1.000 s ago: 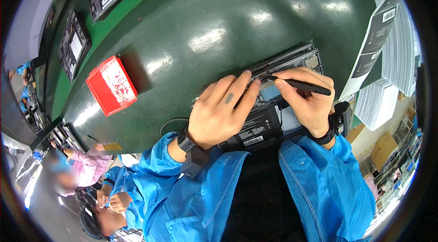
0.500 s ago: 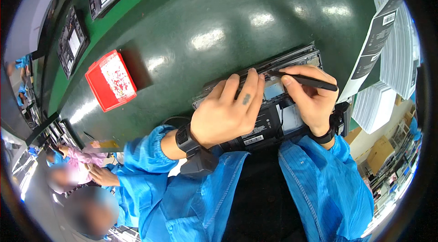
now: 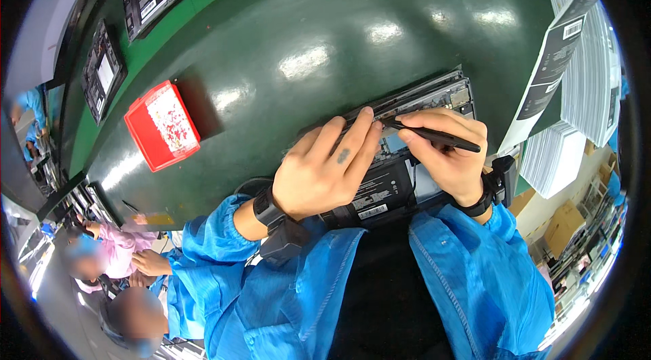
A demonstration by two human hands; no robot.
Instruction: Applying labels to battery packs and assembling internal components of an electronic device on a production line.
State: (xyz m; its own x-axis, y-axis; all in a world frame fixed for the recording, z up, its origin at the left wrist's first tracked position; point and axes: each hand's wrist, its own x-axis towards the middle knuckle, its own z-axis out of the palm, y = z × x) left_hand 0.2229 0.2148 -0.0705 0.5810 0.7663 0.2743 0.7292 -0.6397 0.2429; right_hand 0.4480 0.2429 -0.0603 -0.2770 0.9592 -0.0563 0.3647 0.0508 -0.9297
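Note:
An opened laptop base (image 3: 444, 97) lies on the green table, its innards facing up. A black battery (image 3: 383, 187) with a white label shows in its near part. My left hand (image 3: 322, 170) rests over the laptop's left side, fingers stretched toward the far edge, thumb hidden. My right hand (image 3: 451, 153) pinches a slim black pen-like tool (image 3: 444, 137), slanted down to the left. The tool's tip meets the inside of the laptop close to my left fingertips; what it touches is too small to tell.
A red tray (image 3: 146, 129) with tiny pieces on a white patch sits left. Other opened laptop bases (image 3: 104, 71) lie at the far left. Stacks of white sheets (image 3: 553, 156) and a black printed sheet (image 3: 553, 65) stand right. Co-workers' hands (image 3: 150, 263) show at lower left.
My right hand and the tool have shifted slightly left and nearer to me. My left hand has moved slightly left, still over the laptop. The view has shifted a little.

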